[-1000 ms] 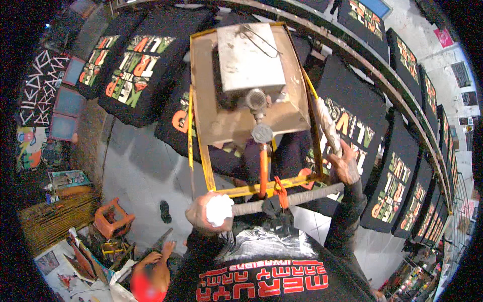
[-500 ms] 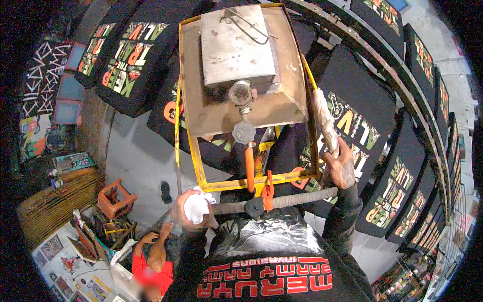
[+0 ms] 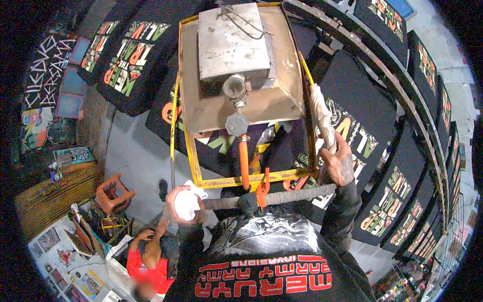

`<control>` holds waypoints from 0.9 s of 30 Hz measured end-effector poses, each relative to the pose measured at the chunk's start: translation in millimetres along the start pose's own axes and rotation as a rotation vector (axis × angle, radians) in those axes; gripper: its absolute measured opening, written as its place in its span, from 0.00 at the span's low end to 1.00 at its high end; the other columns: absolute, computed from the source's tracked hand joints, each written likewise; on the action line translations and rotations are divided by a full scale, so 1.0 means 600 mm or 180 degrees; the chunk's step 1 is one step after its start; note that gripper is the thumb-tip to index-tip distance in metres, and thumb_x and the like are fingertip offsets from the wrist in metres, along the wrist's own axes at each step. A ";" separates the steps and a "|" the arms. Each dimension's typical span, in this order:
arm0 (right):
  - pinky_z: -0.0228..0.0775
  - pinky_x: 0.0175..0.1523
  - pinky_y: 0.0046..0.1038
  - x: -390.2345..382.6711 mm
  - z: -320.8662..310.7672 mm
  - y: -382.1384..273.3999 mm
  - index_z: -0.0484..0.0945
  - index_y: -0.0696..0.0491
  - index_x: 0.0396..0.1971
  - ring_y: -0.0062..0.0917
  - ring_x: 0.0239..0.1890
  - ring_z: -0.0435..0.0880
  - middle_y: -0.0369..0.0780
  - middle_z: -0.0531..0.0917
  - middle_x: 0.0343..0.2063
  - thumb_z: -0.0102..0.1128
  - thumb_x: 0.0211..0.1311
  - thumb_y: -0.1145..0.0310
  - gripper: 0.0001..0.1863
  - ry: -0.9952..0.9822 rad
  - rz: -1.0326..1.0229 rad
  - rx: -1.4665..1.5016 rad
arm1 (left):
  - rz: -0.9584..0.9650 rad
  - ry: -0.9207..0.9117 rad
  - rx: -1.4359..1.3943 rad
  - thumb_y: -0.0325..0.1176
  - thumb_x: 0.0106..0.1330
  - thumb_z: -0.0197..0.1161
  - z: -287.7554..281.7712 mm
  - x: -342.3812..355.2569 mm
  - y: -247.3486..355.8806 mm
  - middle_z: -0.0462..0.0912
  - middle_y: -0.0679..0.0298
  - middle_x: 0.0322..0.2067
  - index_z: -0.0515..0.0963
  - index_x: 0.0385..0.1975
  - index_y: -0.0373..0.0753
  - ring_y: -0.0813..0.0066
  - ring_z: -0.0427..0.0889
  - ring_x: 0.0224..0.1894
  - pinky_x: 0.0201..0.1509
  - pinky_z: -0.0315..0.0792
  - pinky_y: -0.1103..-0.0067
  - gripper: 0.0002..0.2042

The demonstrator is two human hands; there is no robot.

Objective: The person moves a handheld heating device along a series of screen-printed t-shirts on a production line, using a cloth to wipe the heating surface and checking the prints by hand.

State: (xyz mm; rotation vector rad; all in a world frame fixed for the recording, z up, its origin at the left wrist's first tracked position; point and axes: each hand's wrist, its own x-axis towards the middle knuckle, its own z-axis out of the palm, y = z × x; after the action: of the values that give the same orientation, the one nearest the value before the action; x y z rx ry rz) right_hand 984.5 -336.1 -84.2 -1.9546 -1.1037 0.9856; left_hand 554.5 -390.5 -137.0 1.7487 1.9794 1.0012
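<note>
- Yellow frame [image 3: 226, 180] bears a metal heater box [image 3: 234, 43].
- Left hand [image 3: 176, 195]: fingers around white cloth [image 3: 186, 206].
- Right hand [image 3: 340, 163]: fingers around wrapped handle [image 3: 320, 113].
- Printed black shirts [image 3: 133, 63] flank grey floor [image 3: 138, 143].

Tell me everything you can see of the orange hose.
The hose is orange, slim and smooth, perhaps rubber or plastic. Its far end meets the grey knob; from there it runs nearly straight toward you, over the yellow frame, past which it disappears. Neither the left hand nor the right hand touches it.

Orange stool [image 3: 104, 195] on grey floor [image 3: 132, 143]
</note>
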 end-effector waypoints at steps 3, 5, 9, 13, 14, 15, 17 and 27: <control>0.70 0.44 0.26 0.004 0.011 0.066 0.74 0.61 0.49 0.26 0.35 0.78 0.42 0.82 0.35 0.56 0.44 0.73 0.26 0.0328 -0.0230 -0.0319 | 0.1092 0.0449 -0.0010 0.34 0.48 0.69 0.002 0.060 0.145 0.82 0.59 0.32 0.75 0.38 0.36 0.66 0.83 0.32 0.37 0.76 0.75 0.18; 0.70 0.45 0.26 0.003 0.012 0.075 0.74 0.61 0.49 0.26 0.36 0.79 0.43 0.82 0.36 0.56 0.44 0.73 0.26 0.0400 -0.0252 -0.0412 | 0.0977 0.0469 -0.0206 0.34 0.47 0.69 0.006 0.044 0.106 0.82 0.59 0.32 0.75 0.38 0.36 0.66 0.83 0.32 0.37 0.77 0.75 0.18; 0.70 0.49 0.31 -0.011 0.004 0.026 0.72 0.63 0.51 0.33 0.41 0.79 0.48 0.81 0.39 0.58 0.45 0.72 0.27 0.0078 -0.0081 -0.0347 | 0.0198 0.0245 -0.0263 0.35 0.46 0.70 0.018 -0.010 -0.010 0.82 0.59 0.31 0.75 0.38 0.36 0.66 0.83 0.31 0.37 0.77 0.75 0.19; 0.69 0.54 0.38 -0.014 0.002 0.031 0.69 0.65 0.54 0.48 0.49 0.78 0.57 0.79 0.45 0.61 0.48 0.70 0.30 0.0000 0.0025 -0.0545 | -0.0161 0.0173 -0.0075 0.35 0.46 0.70 0.026 -0.040 -0.098 0.82 0.59 0.31 0.75 0.38 0.36 0.66 0.83 0.31 0.38 0.78 0.75 0.19; 0.69 0.55 0.38 -0.015 0.003 0.034 0.69 0.65 0.54 0.48 0.49 0.78 0.57 0.79 0.45 0.62 0.48 0.70 0.31 0.0020 0.0002 -0.0542 | -0.0293 0.0150 -0.0086 0.35 0.45 0.70 0.026 -0.043 -0.102 0.82 0.59 0.31 0.75 0.38 0.36 0.66 0.83 0.31 0.38 0.78 0.75 0.20; 0.70 0.51 0.35 -0.016 0.008 0.042 0.70 0.64 0.53 0.42 0.45 0.78 0.53 0.80 0.42 0.59 0.47 0.71 0.29 0.0128 -0.0067 -0.0510 | -0.0427 0.0131 -0.0094 0.34 0.45 0.70 0.026 -0.046 -0.106 0.82 0.59 0.31 0.75 0.38 0.36 0.65 0.84 0.32 0.38 0.78 0.75 0.20; 0.71 0.45 0.27 -0.021 0.021 0.063 0.72 0.62 0.51 0.28 0.36 0.79 0.45 0.81 0.37 0.55 0.45 0.73 0.27 0.0350 -0.0183 -0.0447 | -0.0495 -0.0011 -0.0167 0.34 0.45 0.70 0.016 -0.031 -0.063 0.82 0.58 0.31 0.75 0.39 0.36 0.65 0.83 0.33 0.39 0.78 0.74 0.21; 0.71 0.41 0.26 -0.033 0.072 0.092 0.69 0.65 0.52 0.27 0.35 0.77 0.45 0.80 0.38 0.57 0.49 0.75 0.27 0.0484 -0.0306 -0.0372 | 0.0650 0.0374 -0.0848 0.24 0.50 0.62 -0.004 0.084 0.054 0.76 0.59 0.35 0.72 0.42 0.33 0.69 0.78 0.37 0.42 0.75 0.74 0.17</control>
State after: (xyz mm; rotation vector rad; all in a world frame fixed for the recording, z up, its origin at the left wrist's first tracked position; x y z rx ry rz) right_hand 961.7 -368.4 -145.2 -2.0123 -1.1791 0.7233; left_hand 566.6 -342.6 -103.1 1.8015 1.6619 1.3937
